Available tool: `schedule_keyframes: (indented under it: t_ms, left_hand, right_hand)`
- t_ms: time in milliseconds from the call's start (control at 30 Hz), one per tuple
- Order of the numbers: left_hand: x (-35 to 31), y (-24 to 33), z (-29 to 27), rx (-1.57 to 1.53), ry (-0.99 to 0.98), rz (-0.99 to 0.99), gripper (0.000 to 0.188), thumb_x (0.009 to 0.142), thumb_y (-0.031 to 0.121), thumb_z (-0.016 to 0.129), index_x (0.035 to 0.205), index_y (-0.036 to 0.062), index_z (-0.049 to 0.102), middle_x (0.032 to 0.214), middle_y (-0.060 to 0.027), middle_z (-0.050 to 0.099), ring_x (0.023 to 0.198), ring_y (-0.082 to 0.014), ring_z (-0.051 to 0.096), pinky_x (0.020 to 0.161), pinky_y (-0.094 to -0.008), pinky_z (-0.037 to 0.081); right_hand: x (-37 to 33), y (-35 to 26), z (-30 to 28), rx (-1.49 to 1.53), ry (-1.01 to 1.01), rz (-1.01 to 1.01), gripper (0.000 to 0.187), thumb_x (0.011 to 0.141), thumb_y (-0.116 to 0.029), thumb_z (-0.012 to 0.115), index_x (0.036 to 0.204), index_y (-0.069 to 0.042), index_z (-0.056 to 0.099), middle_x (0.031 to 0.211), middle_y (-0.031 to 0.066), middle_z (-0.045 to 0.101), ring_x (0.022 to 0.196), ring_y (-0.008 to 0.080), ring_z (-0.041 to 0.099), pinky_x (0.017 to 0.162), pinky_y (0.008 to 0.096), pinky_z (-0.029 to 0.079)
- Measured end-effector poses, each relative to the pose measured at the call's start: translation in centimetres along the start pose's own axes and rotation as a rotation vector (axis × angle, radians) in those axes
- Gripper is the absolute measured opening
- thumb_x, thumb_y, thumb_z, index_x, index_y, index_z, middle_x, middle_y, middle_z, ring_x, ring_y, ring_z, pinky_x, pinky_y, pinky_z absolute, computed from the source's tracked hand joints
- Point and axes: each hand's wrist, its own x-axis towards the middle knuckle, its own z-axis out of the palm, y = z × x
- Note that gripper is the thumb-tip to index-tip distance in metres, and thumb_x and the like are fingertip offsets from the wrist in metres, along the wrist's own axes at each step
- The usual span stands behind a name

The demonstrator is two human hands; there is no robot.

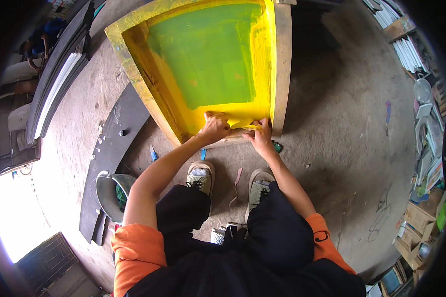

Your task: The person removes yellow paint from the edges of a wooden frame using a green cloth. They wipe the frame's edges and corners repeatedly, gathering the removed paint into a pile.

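Closest to me, orange sleeves (139,250) and dark trousers (280,232) fill the bottom centre of the view, the bare forearms reaching up toward the middle. The left hand (215,126) is bent over the near edge of a wooden screen frame (282,64), its fingers curled; I can't tell whether it grips anything. Just to its right, the right hand (261,136) is closed to a pinch on one end of a crumpled yellow strip (242,124), which lies between the two hands along that same edge. The frame itself takes up the top centre of the view, its inside smeared yellow around a large green panel (205,57). Below the hands, two pale laced shoes (259,190) stand on the concrete floor (332,148), and a small blue-handled tool (153,154) lies left of them. At lower left a grey bucket (111,195) with something green in it stands by a long dark sheet (115,143). Farther out, cardboard boxes (421,215) and mixed clutter line the right rim. Over at upper left, black and white boards (59,86) stand stacked together, and beyond them another person (47,42) in dark blue leans with arms lowered.
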Motion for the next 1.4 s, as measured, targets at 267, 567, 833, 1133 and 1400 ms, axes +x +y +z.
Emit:
schedule_keyframes:
  t_ms: [267, 567, 833, 1133, 1400]
  left_hand:
    - [1.0, 0.2, 0.5, 0.098, -0.026, 0.074, 0.027, 0.071, 0.034, 0.057, 0.069, 0.0097, 0.067, 0.08, -0.0082, 0.06, 0.089, -0.0223, 0.054, 0.081, -0.0456, 0.026]
    - [-1.8, -0.3, 1.0, 0.342, 0.081, 0.143, 0.024, 0.07, 0.032, 0.057, 0.067, 0.0103, 0.067, 0.078, -0.0045, 0.057, 0.094, -0.019, 0.049, 0.087, -0.0477, 0.027]
    - [-4.9, -0.9, -2.0, 0.523, -0.033, 0.004, 0.025, 0.076, 0.032, 0.054, 0.076, 0.0116, 0.068, 0.096, -0.0064, 0.054, 0.1, -0.0207, 0.047, 0.089, -0.0483, 0.026]
    - [-13.5, -3.0, 0.1, -0.152, 0.372, -0.18, 0.014, 0.074, 0.012, 0.06, 0.086, 0.006, 0.06, 0.091, -0.0116, 0.052, 0.098, -0.0284, 0.048, 0.085, -0.0374, 0.043]
    - [-11.8, -2.9, 5.2, -0.046, 0.615, 0.043, 0.021, 0.073, 0.013, 0.061, 0.092, 0.0058, 0.055, 0.088, -0.0074, 0.049, 0.085, -0.0238, 0.05, 0.075, -0.0324, 0.046]
  right_hand:
    - [-0.9, 2.8, 2.0, 0.145, 0.119, -0.033, 0.048, 0.069, -0.013, 0.073, 0.104, 0.002, 0.045, 0.095, 0.0181, 0.043, 0.088, 0.0336, 0.048, 0.077, 0.0407, 0.041]
    - [-1.7, -4.4, -3.9, -0.161, 0.216, -0.181, 0.042, 0.068, -0.008, 0.071, 0.099, -0.003, 0.043, 0.101, 0.0141, 0.042, 0.098, 0.0295, 0.045, 0.083, 0.0391, 0.039]
    - [3.4, -5.3, -2.3, -0.893, -0.121, -0.538, 0.027, 0.078, -0.016, 0.054, 0.104, -0.007, 0.051, 0.102, 0.007, 0.052, 0.108, 0.0233, 0.044, 0.094, 0.0455, 0.033]
    - [5.0, -5.0, 2.0, -0.889, -0.315, -0.917, 0.013, 0.075, -0.015, 0.052, 0.088, -0.012, 0.052, 0.082, 0.002, 0.052, 0.081, 0.0163, 0.052, 0.069, 0.032, 0.042]
    - [7.4, -6.5, 1.2, -0.969, -0.657, -1.082, 0.014, 0.082, -0.017, 0.046, 0.091, -0.01, 0.055, 0.091, 0.0053, 0.057, 0.083, 0.0219, 0.058, 0.065, 0.0319, 0.046]
